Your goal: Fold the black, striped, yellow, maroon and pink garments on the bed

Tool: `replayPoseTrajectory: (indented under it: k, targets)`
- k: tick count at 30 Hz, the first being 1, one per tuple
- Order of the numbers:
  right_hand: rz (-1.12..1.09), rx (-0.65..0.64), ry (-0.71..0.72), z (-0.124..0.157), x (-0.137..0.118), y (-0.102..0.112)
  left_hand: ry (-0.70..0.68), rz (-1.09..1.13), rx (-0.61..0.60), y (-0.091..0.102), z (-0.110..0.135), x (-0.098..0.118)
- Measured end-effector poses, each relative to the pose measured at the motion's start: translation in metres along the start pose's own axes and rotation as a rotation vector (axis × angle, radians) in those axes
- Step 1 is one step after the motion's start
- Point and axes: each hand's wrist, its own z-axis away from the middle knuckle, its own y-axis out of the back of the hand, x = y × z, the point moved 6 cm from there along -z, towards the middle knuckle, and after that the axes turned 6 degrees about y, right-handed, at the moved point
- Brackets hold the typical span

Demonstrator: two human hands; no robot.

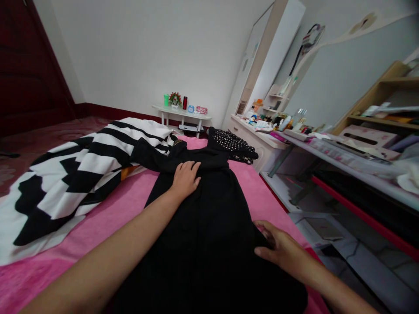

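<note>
A long black garment [216, 218] lies spread over the pink bed cover [108, 222], running from the near edge of the view toward the far end of the bed. Its upper part bunches in a thick fold, and what looks like a sleeve [144, 155] stretches left. My left hand [186, 179] rests flat on the garment just below that fold, fingers extended. At the garment's right edge is my right hand [278, 246], its thumb and fingers apart and curved beside the black cloth. I see no cloth pinched between them.
A black-and-white patterned blanket [88, 170] lies heaped on the left. Folded black dotted cloth [232, 144] sits at the bed's far right. A small white table [181, 112] stands by the wall. Along the right run a cluttered dresser [258, 137] and a desk [353, 159].
</note>
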Motion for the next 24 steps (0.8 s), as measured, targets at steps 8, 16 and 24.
replayPoseTrajectory:
  k: [8, 16, 24]
  targets:
    - [-0.091, 0.072, -0.077, 0.014, -0.005, 0.009, 0.087, 0.031, -0.023, -0.003, -0.004, -0.009]
    - [-0.893, 0.278, -0.533, 0.043, 0.007, 0.006, 0.128, 0.099, -0.008, -0.001, -0.006, -0.015]
    - [-0.85, 0.129, -0.316, 0.04, -0.004, 0.002, 0.209, 0.117, -0.037, -0.001, -0.013, -0.024]
